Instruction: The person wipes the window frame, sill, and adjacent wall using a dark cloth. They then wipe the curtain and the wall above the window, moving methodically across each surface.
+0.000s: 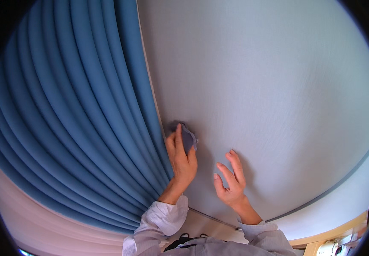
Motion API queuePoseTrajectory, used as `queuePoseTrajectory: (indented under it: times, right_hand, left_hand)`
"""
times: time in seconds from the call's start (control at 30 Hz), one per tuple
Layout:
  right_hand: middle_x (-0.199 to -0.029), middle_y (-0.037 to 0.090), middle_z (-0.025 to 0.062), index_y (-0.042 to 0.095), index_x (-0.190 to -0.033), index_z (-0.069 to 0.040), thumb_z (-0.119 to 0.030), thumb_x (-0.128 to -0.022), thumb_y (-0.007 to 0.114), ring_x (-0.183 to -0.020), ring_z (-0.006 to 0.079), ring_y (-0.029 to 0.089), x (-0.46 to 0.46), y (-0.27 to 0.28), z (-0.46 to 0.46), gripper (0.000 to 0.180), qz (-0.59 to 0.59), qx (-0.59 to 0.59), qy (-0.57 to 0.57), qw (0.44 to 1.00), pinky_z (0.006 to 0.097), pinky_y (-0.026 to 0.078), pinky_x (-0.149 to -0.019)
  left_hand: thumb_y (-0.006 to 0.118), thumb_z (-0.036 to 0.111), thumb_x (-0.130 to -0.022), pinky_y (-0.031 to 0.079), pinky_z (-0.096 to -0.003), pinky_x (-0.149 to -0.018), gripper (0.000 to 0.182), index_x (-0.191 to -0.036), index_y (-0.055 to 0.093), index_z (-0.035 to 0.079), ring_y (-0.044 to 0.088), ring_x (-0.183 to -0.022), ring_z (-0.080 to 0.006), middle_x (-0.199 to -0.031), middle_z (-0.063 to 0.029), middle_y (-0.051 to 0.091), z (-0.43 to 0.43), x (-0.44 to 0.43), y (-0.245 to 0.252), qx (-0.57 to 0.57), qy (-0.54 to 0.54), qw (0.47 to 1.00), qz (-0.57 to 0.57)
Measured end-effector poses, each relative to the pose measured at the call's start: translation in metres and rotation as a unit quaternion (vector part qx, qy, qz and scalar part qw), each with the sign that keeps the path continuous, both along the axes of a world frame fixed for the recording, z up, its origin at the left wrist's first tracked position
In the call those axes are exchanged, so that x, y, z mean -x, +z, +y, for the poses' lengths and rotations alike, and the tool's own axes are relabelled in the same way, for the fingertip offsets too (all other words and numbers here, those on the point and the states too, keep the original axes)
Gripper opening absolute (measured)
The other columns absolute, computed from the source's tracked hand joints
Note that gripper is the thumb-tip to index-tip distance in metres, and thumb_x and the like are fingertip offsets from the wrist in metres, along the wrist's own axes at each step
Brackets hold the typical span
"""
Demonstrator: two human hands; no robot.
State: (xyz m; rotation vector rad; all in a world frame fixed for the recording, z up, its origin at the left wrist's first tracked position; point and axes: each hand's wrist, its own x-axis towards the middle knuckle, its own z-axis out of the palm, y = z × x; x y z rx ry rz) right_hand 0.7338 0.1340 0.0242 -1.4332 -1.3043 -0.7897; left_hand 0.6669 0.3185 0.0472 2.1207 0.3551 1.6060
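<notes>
My left hand point(182, 160) presses a folded dark grey-purple cloth point(189, 139) against a pale grey wall point(267, 96), close to the wall's left edge. The fingers lie over the cloth, and part of it sticks out on the right. Lower and to the right, my right hand point(232, 180) holds nothing. Its fingers are spread and slightly bent near the wall; whether the tips touch it I cannot tell. A blue pleated curtain point(85, 105) hangs just left of my left hand.
Behind the blue curtain's lower edge runs a pale pinkish sheer curtain point(27, 208). A dark skirting strip point(325, 193) borders the wall at lower right. Beyond it are a wooden furniture edge point(332, 232) and a white object point(328, 249). My shoes point(184, 236) stand on a beige floor point(200, 224).
</notes>
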Motion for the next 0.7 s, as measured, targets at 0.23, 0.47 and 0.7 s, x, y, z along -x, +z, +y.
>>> queuePoseTrajectory:
  times: [0.23,0.47,0.7]
  right_hand:
    - [-0.148,0.063,0.0261,0.069,-0.135,0.006,0.006,-0.089,0.076,-0.129,0.0387,0.068,0.013,0.023,0.017,0.046,0.051,0.052,0.019,0.997,0.0447,0.059,-0.104]
    - [-0.136,0.069,0.0222,0.060,-0.150,0.000,0.006,-0.089,0.079,-0.111,0.0315,0.073,0.017,0.063,0.039,0.064,0.135,0.062,0.020,0.989,0.0403,0.061,-0.088]
    - [-0.089,0.075,0.0176,0.078,-0.102,0.001,-0.011,-0.085,0.086,-0.087,0.0373,0.071,0.024,0.076,0.031,0.022,0.166,0.192,0.002,0.967,0.0484,0.056,-0.072]
  left_hand:
    - [0.085,0.007,-0.088,0.035,-0.0504,-0.124,0.094,-0.168,0.035,-0.002,0.043,-0.147,-0.0406,-0.154,-0.0247,0.046,0.000,0.017,-0.012,0.060,-0.155,0.986,-0.027]
    - [0.061,0.016,-0.103,0.033,-0.0469,-0.127,0.072,-0.167,0.035,-0.006,0.042,-0.153,-0.0406,-0.165,-0.0262,0.042,0.000,0.019,-0.007,0.098,-0.308,0.945,-0.055]
    - [0.045,0.020,-0.110,0.033,-0.0485,-0.127,0.054,-0.154,0.055,-0.009,0.043,-0.152,-0.0405,-0.165,-0.0263,0.040,0.007,0.021,0.004,0.056,-0.341,0.937,-0.055]
